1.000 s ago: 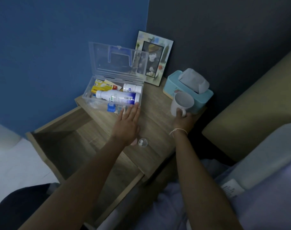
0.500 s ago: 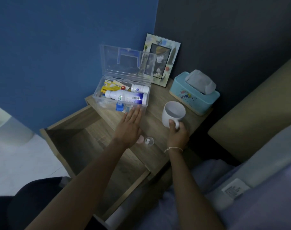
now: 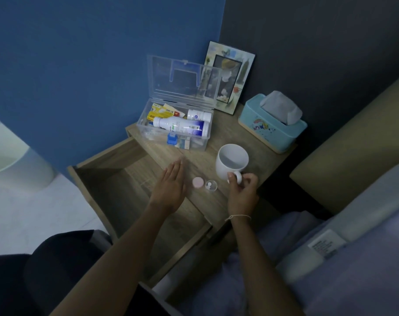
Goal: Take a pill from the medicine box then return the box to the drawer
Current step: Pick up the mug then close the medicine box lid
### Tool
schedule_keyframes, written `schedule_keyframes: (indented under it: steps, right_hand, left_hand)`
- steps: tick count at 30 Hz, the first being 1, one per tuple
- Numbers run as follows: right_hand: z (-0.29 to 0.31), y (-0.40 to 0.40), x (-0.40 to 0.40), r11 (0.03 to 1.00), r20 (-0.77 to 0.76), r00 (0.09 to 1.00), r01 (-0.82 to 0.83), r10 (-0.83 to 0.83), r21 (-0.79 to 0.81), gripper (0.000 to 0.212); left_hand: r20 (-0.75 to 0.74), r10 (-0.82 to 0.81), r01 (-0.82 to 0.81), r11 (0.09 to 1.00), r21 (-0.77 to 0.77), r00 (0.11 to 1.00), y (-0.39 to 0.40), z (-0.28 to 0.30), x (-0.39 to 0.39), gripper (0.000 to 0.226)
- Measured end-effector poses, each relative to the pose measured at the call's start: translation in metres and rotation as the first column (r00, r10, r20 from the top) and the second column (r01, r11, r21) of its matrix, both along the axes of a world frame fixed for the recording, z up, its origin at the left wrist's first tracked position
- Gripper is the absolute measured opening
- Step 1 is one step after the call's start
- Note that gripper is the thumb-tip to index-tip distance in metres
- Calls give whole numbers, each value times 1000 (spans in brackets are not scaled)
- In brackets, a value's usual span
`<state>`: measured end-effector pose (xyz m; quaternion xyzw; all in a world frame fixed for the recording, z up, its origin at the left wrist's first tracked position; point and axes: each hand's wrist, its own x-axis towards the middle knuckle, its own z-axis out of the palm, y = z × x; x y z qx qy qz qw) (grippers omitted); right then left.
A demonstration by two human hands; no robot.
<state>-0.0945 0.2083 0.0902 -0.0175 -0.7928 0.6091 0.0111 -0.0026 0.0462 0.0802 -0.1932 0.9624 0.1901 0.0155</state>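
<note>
The clear medicine box (image 3: 206, 142) stands with its lid up at the back of the nightstand top, holding white bottles and yellow packets. Near the front edge lie a pink cap (image 3: 197, 182) and a small clear pill container (image 3: 211, 185) with white pills in it. My left hand (image 3: 171, 187) rests flat and open on the wood just left of the pink cap. My right hand (image 3: 241, 190) grips the handle of a white mug (image 3: 231, 164) standing on the top. The open drawer (image 3: 116, 197) sits below to the left.
A picture frame (image 3: 228, 80) leans against the dark wall behind the box. A blue tissue box (image 3: 271, 127) stands at the back right. The bed (image 3: 353, 258) lies to the right, blue wall to the left.
My right hand brought the mug from beside the tissue box toward the front of the top. My left hand drew back from the medicine box, uncovering the pink cap.
</note>
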Motion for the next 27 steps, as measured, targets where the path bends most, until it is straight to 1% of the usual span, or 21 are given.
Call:
schedule_keyframes:
  steps: [2,3,6,12,16,18,20,22,24,27]
  right_hand:
    - [0,0,2,999,37,999,-34,35,-31,45]
    - [-1,0,3,999,29,999,-46,46,3,49]
    - [0,2,4,992,-41,997,-53,58,113,45]
    - [2,2,8,985,-58,996,-61,72,161,43]
    - [-1,2,8,987,-50,996,-67,75,148,41]
    - [0,3,8,987,-34,996,-73,79,144,44]
    - [3,3,10,984,-47,996,-64,73,167,57]
    - [11,1,13,982,-138,990,-3,30,189,66]
    - [26,-6,10,987,-273,962,35,8,155,67]
    - [60,-27,-10,996,-399,915,-26,57,82,63]
  left_hand:
    - [29,-16,16,1000,-5,999,0,-1,4,61]
    - [44,-27,27,1000,-7,999,-1,-2,5,61]
    - [82,-43,42,999,6,996,-2,-2,8,61]
    - [89,-38,36,999,21,995,-3,0,8,58]
    - [71,-24,22,999,30,997,-2,-2,9,57]
    - [70,-23,20,999,37,997,-2,-3,10,57]
    - [67,-24,21,998,56,997,-2,-2,9,57]
    - [41,-22,19,996,85,999,-4,0,7,57]
    - [-13,-3,4,995,97,1000,-9,4,4,57]
    - [-102,29,-23,998,58,994,-27,18,-8,58]
